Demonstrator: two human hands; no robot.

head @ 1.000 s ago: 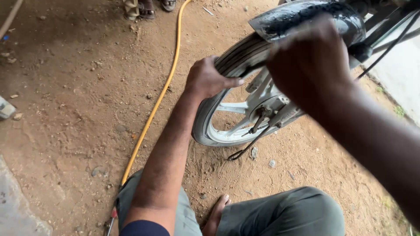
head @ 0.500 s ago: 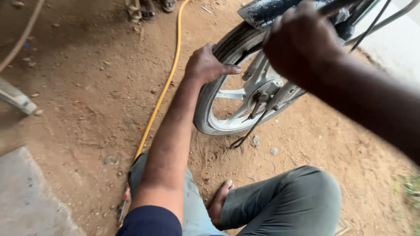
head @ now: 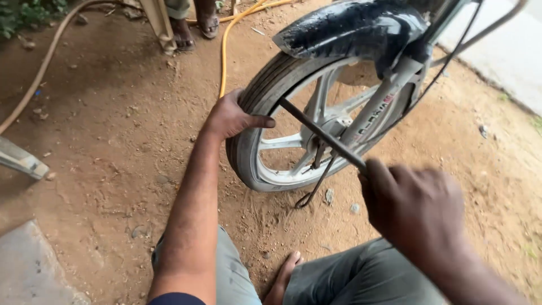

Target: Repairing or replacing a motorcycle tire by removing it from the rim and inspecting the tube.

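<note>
A motorcycle front wheel (head: 271, 96) with a black tyre and silver alloy spokes stands on brown dirt under a black mudguard (head: 350, 28). My left hand (head: 231, 116) grips the tyre on its left side, thumb across the tread. My right hand (head: 415, 212) is closed around the end of a long dark metal lever (head: 322, 134), whose tip rests at the tyre's rim near my left thumb. The lever crosses in front of the spokes and the fork leg (head: 375, 110).
A yellow hose (head: 226, 51) runs away over the dirt, and a tan hose (head: 34, 85) curves at left. Another person's sandalled feet (head: 195, 22) stand at the top. A concrete slab (head: 28, 271) lies at lower left. My grey-trousered legs and bare foot (head: 282, 277) are below.
My right hand has dropped from the mudguard down to the lower right and now holds the lever against the rim. The left hand stays on the tyre. The view has shifted.
</note>
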